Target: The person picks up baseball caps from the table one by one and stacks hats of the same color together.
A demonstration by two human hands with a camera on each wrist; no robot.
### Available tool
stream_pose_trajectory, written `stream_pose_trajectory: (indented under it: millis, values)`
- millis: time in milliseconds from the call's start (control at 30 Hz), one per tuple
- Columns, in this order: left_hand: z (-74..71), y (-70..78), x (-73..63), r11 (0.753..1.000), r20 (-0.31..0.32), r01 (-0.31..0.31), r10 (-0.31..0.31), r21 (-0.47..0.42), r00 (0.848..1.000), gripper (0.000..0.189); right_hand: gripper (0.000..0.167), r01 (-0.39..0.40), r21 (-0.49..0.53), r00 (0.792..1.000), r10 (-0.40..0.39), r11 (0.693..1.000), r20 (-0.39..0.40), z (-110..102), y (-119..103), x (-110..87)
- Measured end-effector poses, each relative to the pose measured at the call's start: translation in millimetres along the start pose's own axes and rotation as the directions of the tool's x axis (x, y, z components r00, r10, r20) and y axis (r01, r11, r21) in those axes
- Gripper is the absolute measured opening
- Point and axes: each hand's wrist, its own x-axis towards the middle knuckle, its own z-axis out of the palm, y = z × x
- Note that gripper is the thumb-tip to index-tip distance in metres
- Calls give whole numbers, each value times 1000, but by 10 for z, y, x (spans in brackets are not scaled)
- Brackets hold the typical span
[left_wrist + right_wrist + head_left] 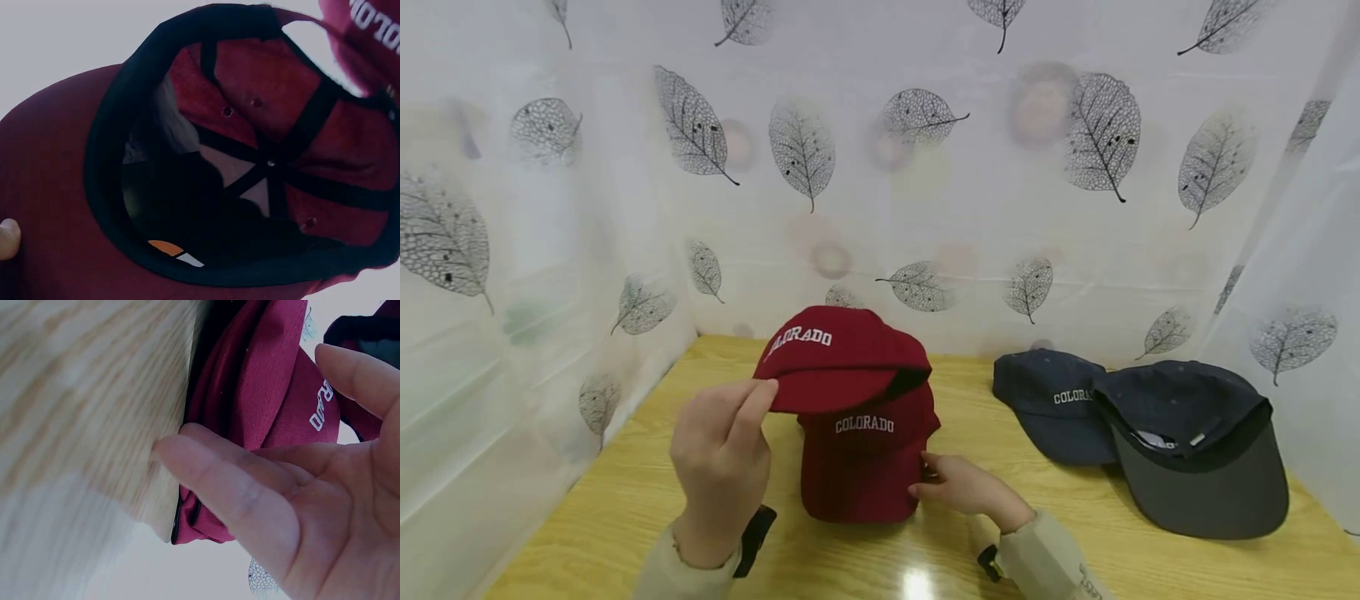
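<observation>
My left hand (722, 458) pinches the brim of a red baseball cap (838, 354) lettered in white, holding it tilted over a second red cap (863, 479). In the left wrist view the raised cap's underside shows dark inner bands, and a fingertip (8, 239) lies on its brim. That lower cap rests on the table, brim toward me, with COLORADO across its front. Layered red brims (265, 375) show there in the right wrist view. At the brim's right edge is my right hand (966, 490), fingers extended along the tabletop and thumb apart.
To the right, a navy COLORADO cap (1048, 408) sits on the wooden table (992, 433). Another navy cap (1206, 475) overlaps it, tipped up with its inside and dark brim underside showing. A leaf-printed white curtain (865, 225) hangs behind and at both sides.
</observation>
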Motion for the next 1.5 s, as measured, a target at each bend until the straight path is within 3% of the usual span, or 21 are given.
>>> stream_pose_trajectory:
  millis: [100, 267, 500, 633, 733, 800, 900, 1000, 1067, 1200, 1300, 1400, 1500]
  values:
    - [54, 21, -41, 999, 83, -28, 31, -34, 996, 19, 57, 3, -16, 1000, -3, 1000, 3, 8, -1, 1]
    - [151, -4, -213, 996, 223, -64, 76, -64, 972, 17, 57, 12, -21, 1000, -12, 1000, 3, -4, 3, -10]
    - [276, -7, -466, 993, 352, -37, 76, -115, 933, 21, 58, 15, -14, 1000, -15, 1000, 7, -13, -14, -20]
    - [313, 7, -578, 991, 424, -26, 79, -130, 902, 26, 58, 13, -16, 1000, -13, 1000, 5, -9, -17, -18]
    - [319, 29, -640, 988, 509, -13, 90, -152, 856, 32, 58, 5, -16, 1000, -5, 1000, 2, -6, -13, -12]
    - [314, 49, -672, 986, 583, 0, 99, -168, 807, 30, 58, 3, -13, 1000, -3, 1000, 1, -2, -7, -6]
    - [297, 77, -712, 982, 678, 18, 116, -187, 726, 10, 56, 13, -10, 1000, -13, 1000, 4, 3, -2, -1]
    - [269, 101, -721, 979, 760, 40, 130, -200, 637, 21, 55, 22, 2, 1000, -22, 1000, 11, 1, -6, -4]
    - [243, 115, -713, 977, 812, 55, 141, -208, 567, 26, 53, 24, 10, 1000, -24, 1000, 13, -6, -10, -6]
    - [183, 139, -675, 966, 900, 87, 189, -241, 392, 29, 50, 30, 7, 999, -30, 1000, 13, -16, -6, -6]
    - [152, 150, -657, 957, 934, 110, 230, -268, 273, 32, 47, 40, -9, 999, -40, 999, 11, -16, 5, -1]
    - [146, 152, -667, 950, 950, 134, 258, -283, 175, 32, 45, 46, -23, 999, -46, 999, 11, -13, 17, 5]
    - [154, 147, -708, 945, 956, 157, 273, -288, 107, 33, 42, 45, -32, 999, -45, 998, 7, -16, 22, 2]
